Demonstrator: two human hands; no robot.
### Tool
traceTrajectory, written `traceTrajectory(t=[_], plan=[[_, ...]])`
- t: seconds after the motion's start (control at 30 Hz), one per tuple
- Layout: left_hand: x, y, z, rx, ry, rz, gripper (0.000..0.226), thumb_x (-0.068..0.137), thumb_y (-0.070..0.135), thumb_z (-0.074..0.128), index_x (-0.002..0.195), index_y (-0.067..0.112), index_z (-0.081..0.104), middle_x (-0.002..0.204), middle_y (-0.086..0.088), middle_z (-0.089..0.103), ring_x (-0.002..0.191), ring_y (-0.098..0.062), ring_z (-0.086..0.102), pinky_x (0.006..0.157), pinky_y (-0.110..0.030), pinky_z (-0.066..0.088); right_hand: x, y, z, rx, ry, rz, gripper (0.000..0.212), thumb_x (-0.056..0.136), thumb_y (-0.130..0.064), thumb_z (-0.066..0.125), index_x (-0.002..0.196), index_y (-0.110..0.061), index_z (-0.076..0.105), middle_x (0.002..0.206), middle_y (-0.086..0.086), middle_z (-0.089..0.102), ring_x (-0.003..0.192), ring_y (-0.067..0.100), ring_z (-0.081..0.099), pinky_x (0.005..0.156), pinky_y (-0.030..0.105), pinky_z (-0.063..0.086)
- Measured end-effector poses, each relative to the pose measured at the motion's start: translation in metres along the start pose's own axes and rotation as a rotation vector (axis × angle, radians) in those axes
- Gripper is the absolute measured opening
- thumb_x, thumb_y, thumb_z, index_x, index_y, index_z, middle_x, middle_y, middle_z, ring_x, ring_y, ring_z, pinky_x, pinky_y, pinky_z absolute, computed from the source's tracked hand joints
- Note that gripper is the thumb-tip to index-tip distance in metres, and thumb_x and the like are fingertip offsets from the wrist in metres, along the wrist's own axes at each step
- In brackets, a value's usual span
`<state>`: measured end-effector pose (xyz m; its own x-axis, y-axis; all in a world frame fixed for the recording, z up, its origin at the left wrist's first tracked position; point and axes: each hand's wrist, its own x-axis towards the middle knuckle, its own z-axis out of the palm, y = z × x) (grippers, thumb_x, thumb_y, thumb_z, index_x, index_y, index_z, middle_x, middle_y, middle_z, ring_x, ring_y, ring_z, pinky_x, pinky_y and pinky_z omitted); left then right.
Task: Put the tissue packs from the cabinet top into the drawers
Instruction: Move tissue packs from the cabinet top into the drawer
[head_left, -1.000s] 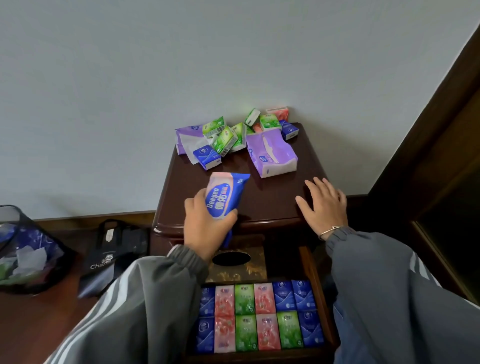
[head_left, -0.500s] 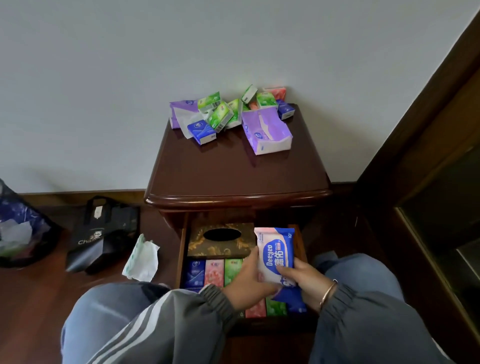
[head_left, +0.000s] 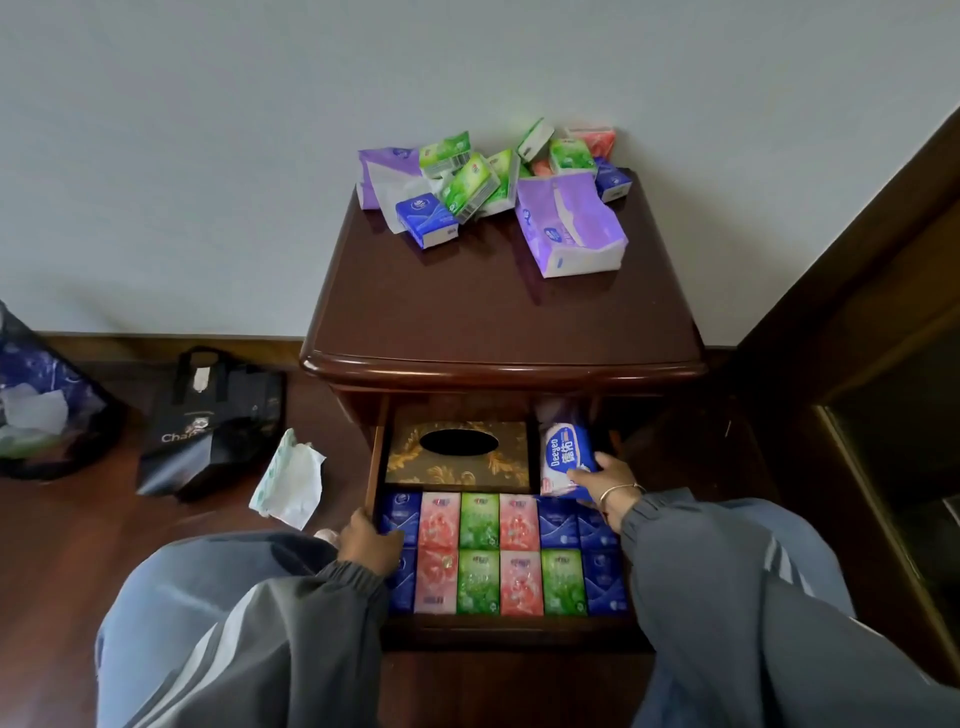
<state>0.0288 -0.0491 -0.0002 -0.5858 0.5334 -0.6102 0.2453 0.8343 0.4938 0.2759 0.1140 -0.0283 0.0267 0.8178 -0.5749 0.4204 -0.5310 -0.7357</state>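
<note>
A brown cabinet (head_left: 493, 312) stands against a pale wall (head_left: 208, 156). On its top, at the back, lies a messy pile of tissue packs: a big purple pack (head_left: 571, 228), a second purple pack (head_left: 387, 169) with a tissue sticking out, a small blue pack (head_left: 427, 218), some green packs (head_left: 470, 189) and a red one (head_left: 597, 143).

The drawer (head_left: 376, 457) is pulled out. At its back sits a gold tissue box (head_left: 410, 462) with a dark hole on top. In front of the box, two neat rows of small packs (head_left: 480, 551) in blue, pink and green fill the drawer from side to side.

On the floor (head_left: 62, 545) to the left lie a black bag (head_left: 213, 421), a crumpled tissue (head_left: 288, 480) and a dark bin (head_left: 41, 405) with paper in it. Dark wood (head_left: 857, 312) rises on the right.

The right grip (head_left: 602, 480) is closed around the blue and white pack (head_left: 563, 457). This pack stands in the back right corner of the drawer, just beside the gold box and touching the blue packs in front. The left grip (head_left: 371, 543) holds the left wall of the drawer, fingers curled over its edge.
</note>
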Motion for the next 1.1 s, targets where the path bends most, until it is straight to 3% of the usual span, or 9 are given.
traceTrajectory(t=[0.03,0.13,0.17,0.3,0.43,0.57,0.8,1.1], plan=[[0.000,-0.001,0.002,-0.002,-0.008,0.002,0.047,0.086,0.012,0.063,0.126,-0.004,0.044,0.127,-0.026,0.054,0.116,-0.039,0.053,0.097,-0.044,0.045,0.005,0.000,0.002,-0.044,0.003,-0.011,0.038,0.082,0.004,0.063,0.119,0.008,0.056,0.109,0.025,0.063,0.082,0.028,0.060,0.059,0.027,0.054],[0.002,-0.003,0.003,0.028,-0.027,0.011,0.044,0.087,0.013,0.063,0.123,-0.002,0.042,0.124,-0.024,0.055,0.111,-0.038,0.056,0.091,-0.043,0.047,0.011,0.004,0.002,-0.413,0.042,-0.085,0.056,0.084,-0.004,0.060,0.138,-0.005,0.044,0.137,0.017,0.050,0.119,0.031,0.053,0.097,0.031,0.045],[0.003,-0.003,0.003,0.029,-0.033,0.009,0.044,0.087,0.014,0.063,0.123,-0.001,0.042,0.125,-0.023,0.055,0.110,-0.037,0.057,0.090,-0.043,0.048,0.009,0.006,0.002,-0.529,0.037,-0.112,0.055,0.085,-0.007,0.058,0.138,-0.009,0.044,0.139,0.015,0.049,0.123,0.031,0.050,0.102,0.032,0.041],[0.006,-0.003,0.006,0.057,-0.041,0.007,0.050,0.087,0.017,0.064,0.127,0.000,0.038,0.131,-0.021,0.050,0.117,-0.036,0.054,0.094,-0.042,0.048,0.001,0.016,0.005,-0.814,0.015,-0.291,0.036,0.088,-0.011,0.050,0.123,-0.011,0.057,0.128,0.014,0.058,0.114,0.031,0.054,0.090,0.026,0.042],[0.005,-0.002,0.009,0.100,-0.028,-0.006,0.053,0.087,0.019,0.063,0.129,0.000,0.035,0.134,-0.022,0.045,0.119,-0.037,0.051,0.096,-0.042,0.045,0.004,0.029,0.013,-0.914,-0.102,-0.326,0.041,0.095,-0.020,0.048,0.134,-0.007,0.048,0.146,0.009,0.039,0.131,0.024,0.040,0.108,0.026,0.029],[0.006,-0.001,0.009,0.088,-0.050,-0.015,0.056,0.088,0.019,0.063,0.132,0.001,0.033,0.136,-0.021,0.045,0.121,-0.036,0.050,0.098,-0.044,0.046,0.013,0.034,0.020,-1.138,-0.197,-0.271,0.047,0.099,-0.038,0.032,0.140,-0.015,0.038,0.152,0.002,0.032,0.140,0.025,0.026,0.113,0.040,0.024],[0.010,-0.003,0.010,0.093,-0.064,-0.024,0.061,0.088,0.020,0.063,0.135,0.002,0.029,0.139,-0.020,0.041,0.125,-0.035,0.048,0.100,-0.047,0.046,0.021,0.044,0.021,-1.196,-0.211,-0.259,0.056,0.098,-0.046,0.026,0.147,-0.018,0.023,0.158,0.000,0.017,0.146,0.024,0.012,0.117,0.044,0.013],[0.010,-0.004,0.010,0.090,-0.063,-0.010,0.065,0.087,0.019,0.064,0.137,0.000,0.027,0.139,-0.021,0.043,0.125,-0.034,0.048,0.101,-0.045,0.044,0.005,0.038,0.016,-1.186,-0.271,-0.191,0.067,0.096,-0.045,0.035,0.150,-0.017,0.007,0.160,0.001,0.001,0.147,0.025,0.001,0.119,0.041,0.014]])
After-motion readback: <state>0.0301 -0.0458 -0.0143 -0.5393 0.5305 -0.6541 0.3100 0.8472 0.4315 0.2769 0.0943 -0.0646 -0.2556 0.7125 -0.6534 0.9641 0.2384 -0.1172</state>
